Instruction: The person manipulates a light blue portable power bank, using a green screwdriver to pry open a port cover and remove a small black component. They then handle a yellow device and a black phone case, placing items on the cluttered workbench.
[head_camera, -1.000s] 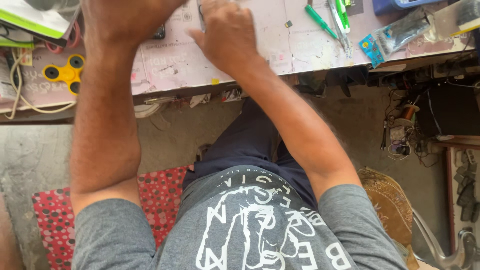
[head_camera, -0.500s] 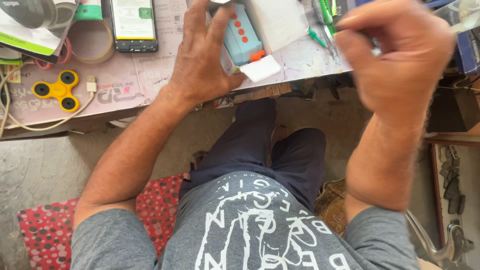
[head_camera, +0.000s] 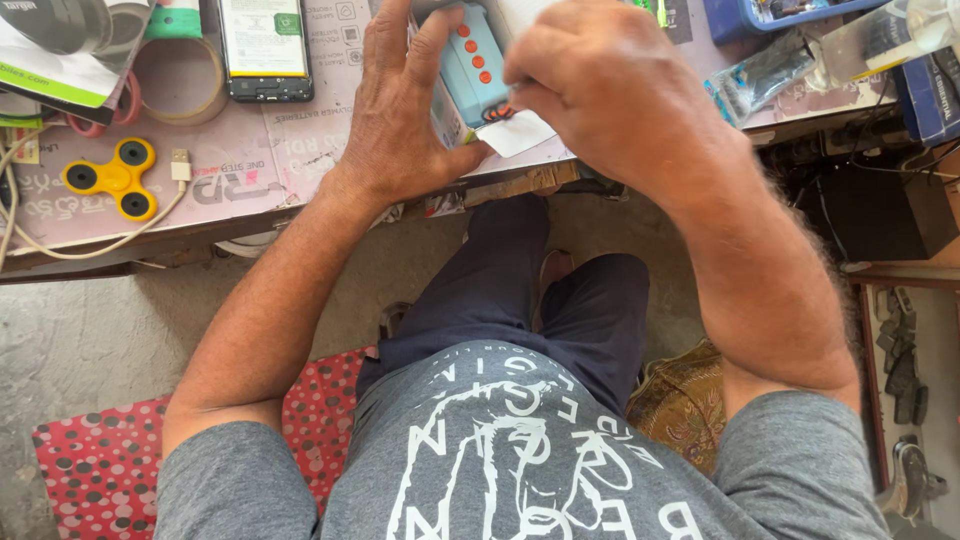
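Observation:
My left hand (head_camera: 405, 105) grips a light blue box-shaped device (head_camera: 470, 65) with a row of small red buttons, holding it upright at the near edge of the worktable (head_camera: 300, 170). My right hand (head_camera: 600, 85) is closed over the device's right side, its fingers pinching at a white paper tag (head_camera: 515, 132) that hangs below the device. What exactly the right fingertips hold is hidden under the hand.
A black phone (head_camera: 263, 50), a tape roll (head_camera: 180, 75), a yellow fidget spinner (head_camera: 112, 178) and a white cable (head_camera: 120, 235) lie on the table's left. A blue tray (head_camera: 760, 15) and packets (head_camera: 760, 80) sit at right. Beneath are my legs and a red dotted cushion (head_camera: 100, 465).
A second ago both hands reached far over the table. The left hand has since drawn the blue device to the near edge, and the right hand came from mid-air onto it.

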